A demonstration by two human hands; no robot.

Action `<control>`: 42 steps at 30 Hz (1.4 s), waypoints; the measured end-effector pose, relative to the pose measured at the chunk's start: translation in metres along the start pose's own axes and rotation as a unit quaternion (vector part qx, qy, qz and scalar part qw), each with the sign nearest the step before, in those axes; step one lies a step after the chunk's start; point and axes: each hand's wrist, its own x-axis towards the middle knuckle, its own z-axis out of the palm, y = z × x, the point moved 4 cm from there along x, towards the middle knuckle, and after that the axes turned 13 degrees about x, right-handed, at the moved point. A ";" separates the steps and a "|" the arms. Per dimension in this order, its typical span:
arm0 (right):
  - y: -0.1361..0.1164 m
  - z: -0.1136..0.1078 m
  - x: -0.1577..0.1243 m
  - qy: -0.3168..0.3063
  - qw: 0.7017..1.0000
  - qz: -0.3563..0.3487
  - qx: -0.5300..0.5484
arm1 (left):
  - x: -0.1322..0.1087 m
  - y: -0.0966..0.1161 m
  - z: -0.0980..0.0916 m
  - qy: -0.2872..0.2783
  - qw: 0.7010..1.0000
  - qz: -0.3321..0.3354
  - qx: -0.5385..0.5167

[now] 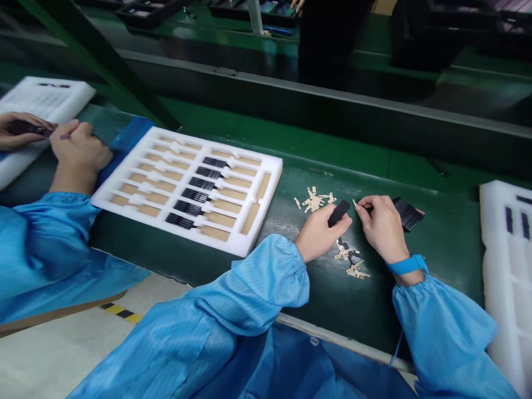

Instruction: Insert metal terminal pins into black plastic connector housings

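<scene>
Your L hand (318, 233) grips a blk part (339, 213) above the tabletop (451, 252); R hand (381, 224) pinches a tiny beige pc (354, 203) nearby. Thin hold btwn fingers, so pc might slip among loose pcs (315, 201).

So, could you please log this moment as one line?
left hand: holds black part; right hand: pinches beige piece; white tray: partly filled

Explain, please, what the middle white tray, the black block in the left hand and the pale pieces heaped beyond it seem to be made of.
White tray: probably foam, matte, judging by its thick, rounded edges.
Black block in the left hand: perhaps plastic or rubber, dull, with no bright reflections.
Pale pieces: likely plastic, matte, cream without metallic shine; too small to be certain.
</scene>
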 end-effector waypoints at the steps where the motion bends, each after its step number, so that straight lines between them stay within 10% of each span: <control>1: 0.002 -0.002 -0.001 0.001 1.000 -0.002 0.017 | 0.000 -0.001 0.000 0.000 1.000 0.002 0.002; 5: 0.004 -0.011 -0.015 0.013 0.979 0.095 0.181 | 0.002 -0.004 -0.001 0.008 1.000 -0.006 0.010; 10: -0.014 -0.001 -0.044 0.012 0.843 0.213 0.494 | -0.002 -0.008 0.006 -0.047 0.998 -0.034 -0.003; 14: -0.019 0.011 -0.056 0.020 0.797 0.232 0.557 | -0.004 -0.005 0.007 -0.057 0.998 -0.017 0.007; 27: -0.021 -0.001 -0.049 0.002 0.946 0.082 0.313 | 0.000 -0.005 -0.006 -0.027 0.995 0.006 0.098; 42: -0.021 0.022 -0.051 0.024 0.883 0.184 0.432 | -0.004 -0.007 -0.011 0.020 0.974 0.079 0.212</control>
